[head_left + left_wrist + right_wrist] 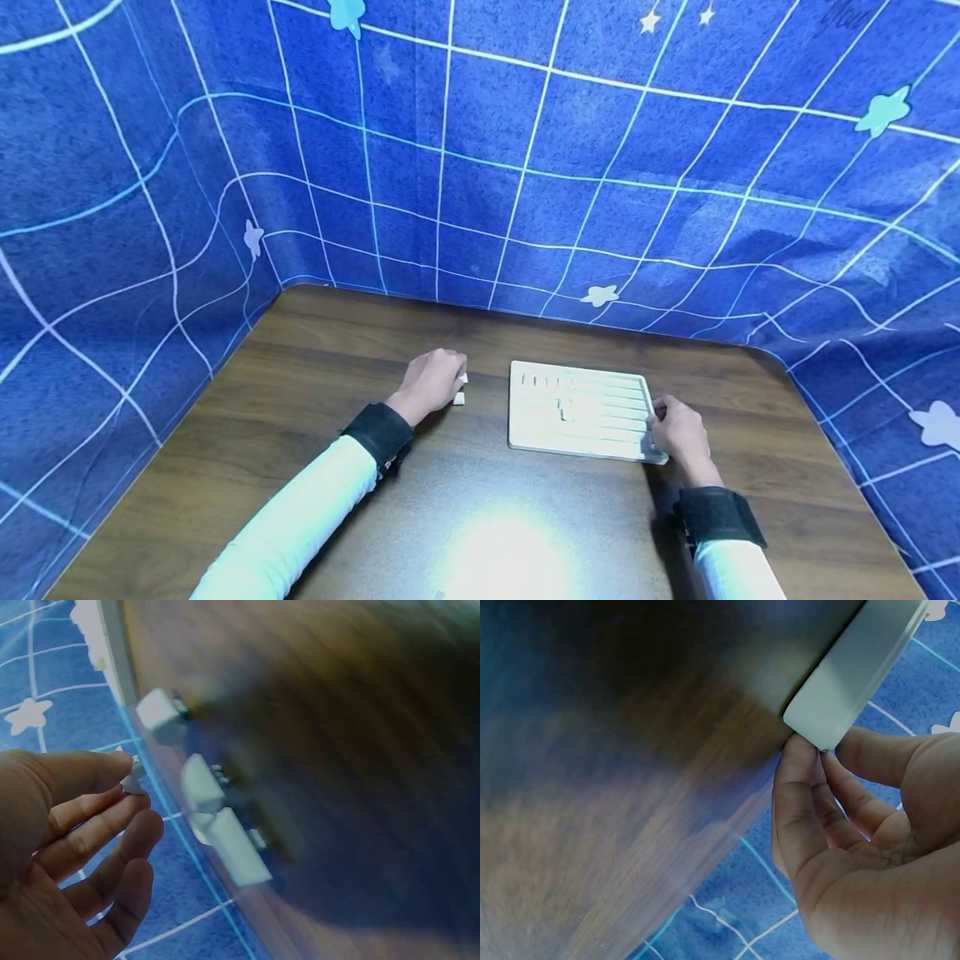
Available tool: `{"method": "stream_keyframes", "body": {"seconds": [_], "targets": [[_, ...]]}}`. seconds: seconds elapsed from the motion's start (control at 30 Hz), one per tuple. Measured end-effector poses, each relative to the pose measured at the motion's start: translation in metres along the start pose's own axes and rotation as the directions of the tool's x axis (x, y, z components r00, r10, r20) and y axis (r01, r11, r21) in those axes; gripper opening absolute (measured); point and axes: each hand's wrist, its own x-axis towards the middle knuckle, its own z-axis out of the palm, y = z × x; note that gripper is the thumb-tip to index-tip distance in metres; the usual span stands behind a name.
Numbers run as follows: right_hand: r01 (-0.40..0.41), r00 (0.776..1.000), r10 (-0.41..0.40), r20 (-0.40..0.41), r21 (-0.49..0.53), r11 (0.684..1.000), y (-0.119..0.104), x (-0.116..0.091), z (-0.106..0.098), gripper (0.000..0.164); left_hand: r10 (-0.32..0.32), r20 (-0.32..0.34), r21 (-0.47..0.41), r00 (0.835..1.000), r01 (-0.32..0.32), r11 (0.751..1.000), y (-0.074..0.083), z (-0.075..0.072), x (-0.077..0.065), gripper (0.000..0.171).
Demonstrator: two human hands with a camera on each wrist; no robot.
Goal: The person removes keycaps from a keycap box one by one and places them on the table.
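The left hand [431, 383] is low over the desk [315, 358], to the left of the white tray [532, 429] and well apart from it. Its grip is closed in a pinch: in the left wrist view, the thumb and fingertips hold a small white piece [133, 781], while the lower fingers curve loosely below. Beside this hand, loose pieces [201, 784], white and blocky, lie on the desk; one sits a little apart from the others, which are close together. Blur hides their exact shape.

The right hand [681, 433] is at the right end of the tray. Its grip is clamped on a corner there, thumb on one side and fingertips on the other.

The tray rests on the desk, with long parallel ridges across its right part. A row of small pieces [547, 381] runs along its far left part, and a little cluster [565, 409] sits near its middle, too small to make out.

Both arms have white sleeves [300, 508] and dark wristbands [378, 433]. Blue cloth [487, 108] with pale grid lines and stars hangs behind the desk.
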Motion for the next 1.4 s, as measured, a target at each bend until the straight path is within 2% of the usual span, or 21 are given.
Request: {"method": "stream_keyframes", "body": {"seconds": [0.6, 0.83, 1.07, 1.23, 1.4], "targets": [[-0.030, 0.999, 0.030, 0.021, -0.021, 0.999, -0.003, 0.003, 0.003, 0.029, -0.041, 0.112, 0.030, 0.993, 0.038, 0.999, -0.009, 0.011, -0.003, 0.023], [-0.017, 1.000, 0.016, -0.014, -0.020, 1.000, -0.001, 0.002, 0.003, 0.025, -0.019, 0.103, 0.029, 0.994, 0.016, 0.999, -0.008, 0.012, 0.000, 0.023], [-0.025, 1.000, 0.024, -0.013, -0.019, 1.000, 0.000, 0.002, 0.002, 0.026, -0.012, 0.090, 0.032, 0.996, 0.009, 0.999, -0.005, 0.007, 0.002, 0.017], [-0.026, 1.000, 0.026, -0.015, -0.029, 0.999, 0.000, 0.002, 0.002, 0.028, 0.058, 0.037, 0.020, 0.998, -0.058, 0.998, 0.003, 0.003, 0.003, 0.012], [-0.020, 1.000, 0.020, -0.014, -0.022, 1.000, -0.001, 0.001, 0.003, 0.028, 0.136, 0.016, 0.035, 0.991, -0.137, 0.990, 0.019, 0.004, 0.004, 0.013]]}}
